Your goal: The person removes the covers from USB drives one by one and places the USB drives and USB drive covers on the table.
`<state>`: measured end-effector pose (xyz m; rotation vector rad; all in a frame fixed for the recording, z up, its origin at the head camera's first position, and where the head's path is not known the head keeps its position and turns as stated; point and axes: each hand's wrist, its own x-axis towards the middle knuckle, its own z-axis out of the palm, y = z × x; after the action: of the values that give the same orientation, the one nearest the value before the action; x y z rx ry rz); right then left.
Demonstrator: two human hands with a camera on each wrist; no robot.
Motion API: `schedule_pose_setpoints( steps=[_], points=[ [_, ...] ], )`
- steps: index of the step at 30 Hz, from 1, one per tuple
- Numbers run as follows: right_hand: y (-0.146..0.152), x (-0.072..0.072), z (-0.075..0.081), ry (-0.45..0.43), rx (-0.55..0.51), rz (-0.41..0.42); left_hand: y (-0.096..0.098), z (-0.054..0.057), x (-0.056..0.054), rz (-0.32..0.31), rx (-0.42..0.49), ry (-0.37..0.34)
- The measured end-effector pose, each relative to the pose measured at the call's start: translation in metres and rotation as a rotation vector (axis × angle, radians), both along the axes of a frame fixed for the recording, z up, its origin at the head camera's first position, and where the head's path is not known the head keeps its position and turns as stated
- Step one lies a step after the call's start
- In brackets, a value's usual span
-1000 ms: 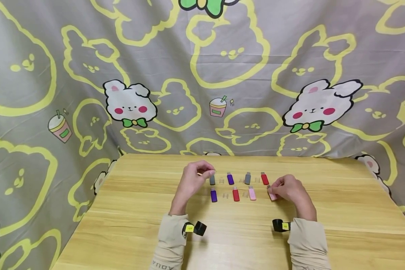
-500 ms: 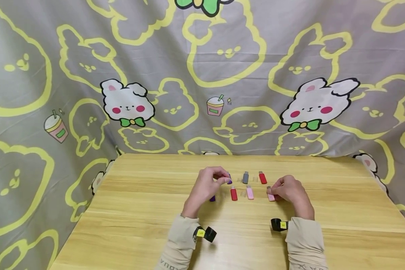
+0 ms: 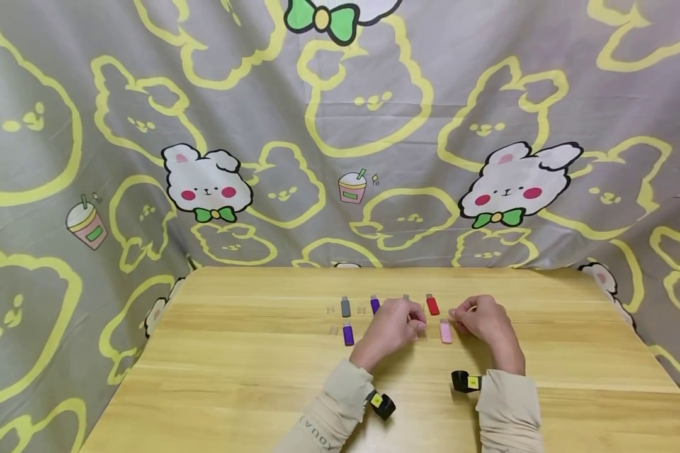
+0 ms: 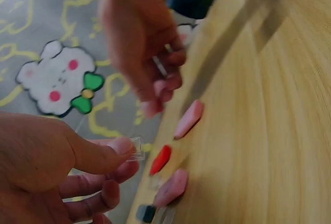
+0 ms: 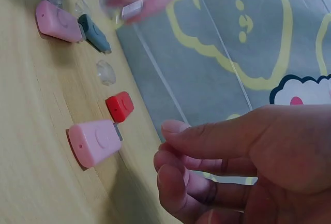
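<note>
Between thumb and forefinger, my left hand (image 3: pixel 390 328) pinches a small clear cap (image 4: pixel 137 149), held above the rows of USB sticks. Behind that hand a grey USB stick shows only its tip in the head view; the right wrist view has the grey stick (image 5: pixel 94 33) beside a pink one (image 5: pixel 58 22). My right hand (image 3: pixel 487 322) hovers at the right end of the rows, fingers loosely bent, nothing seen between them. Just left of it lies an uncapped pink USB stick (image 3: pixel 446 331). A red USB stick (image 3: pixel 432 305) lies farther back.
At the left of the rows lie a grey stick (image 3: pixel 345 307) and two purple ones, the nearer purple stick (image 3: pixel 348 335) in front. Clear caps sit between sticks, one clear cap (image 5: pixel 105 72) near the red stick. A patterned curtain (image 3: pixel 283 189) hangs behind the wooden table (image 3: pixel 232 377).
My left hand has moved rightward along the rows, from the left grey stick past the purple one. My right hand has let go of the pink USB stick and now stands apart from it.
</note>
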<state>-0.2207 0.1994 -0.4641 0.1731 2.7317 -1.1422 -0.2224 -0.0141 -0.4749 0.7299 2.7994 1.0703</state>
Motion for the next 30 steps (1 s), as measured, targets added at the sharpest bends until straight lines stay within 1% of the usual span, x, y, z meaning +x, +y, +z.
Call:
schedule_pose_setpoints(
  steps=[3, 6, 8, 11, 15, 19, 22, 24, 26, 28, 30],
  points=[
    [0.0, -0.002, 0.003, 0.009, -0.013, -0.01, 0.011, -0.001, -0.004, -0.004, -0.084, 0.071],
    [-0.001, -0.003, 0.006, 0.025, -0.016, -0.015, 0.018, -0.003, -0.006, 0.012, -0.146, 0.111],
    [-0.002, -0.002, 0.007, 0.022, -0.018, -0.017, 0.021, -0.006, -0.006, 0.026, -0.186, 0.125],
    [-0.003, 0.0, 0.007, 0.009, -0.027, -0.017, 0.023, -0.01, -0.003, 0.033, -0.23, 0.166],
    [-0.006, 0.001, 0.007, 0.024, -0.036, -0.014, 0.024, -0.013, -0.002, 0.051, -0.234, 0.212],
    [-0.007, 0.0, 0.007, 0.029, -0.039, -0.013, 0.025, -0.012, -0.001, 0.083, -0.236, 0.223],
    [-0.009, 0.0, 0.007, 0.018, -0.043, -0.01, 0.024, -0.012, -0.001, 0.089, -0.243, 0.238],
    [-0.01, 0.0, 0.006, 0.023, -0.04, -0.005, 0.022, -0.013, -0.001, 0.092, -0.228, 0.242],
    [-0.011, 0.0, 0.006, 0.072, -0.026, 0.008, 0.018, -0.012, 0.0, 0.112, -0.199, 0.221],
    [-0.015, -0.001, 0.006, 0.158, -0.009, 0.014, 0.01, -0.011, 0.001, 0.138, -0.158, 0.209],
    [-0.021, -0.001, 0.006, 0.268, 0.001, 0.019, -0.002, -0.009, 0.002, 0.171, -0.119, 0.179]
  ],
)
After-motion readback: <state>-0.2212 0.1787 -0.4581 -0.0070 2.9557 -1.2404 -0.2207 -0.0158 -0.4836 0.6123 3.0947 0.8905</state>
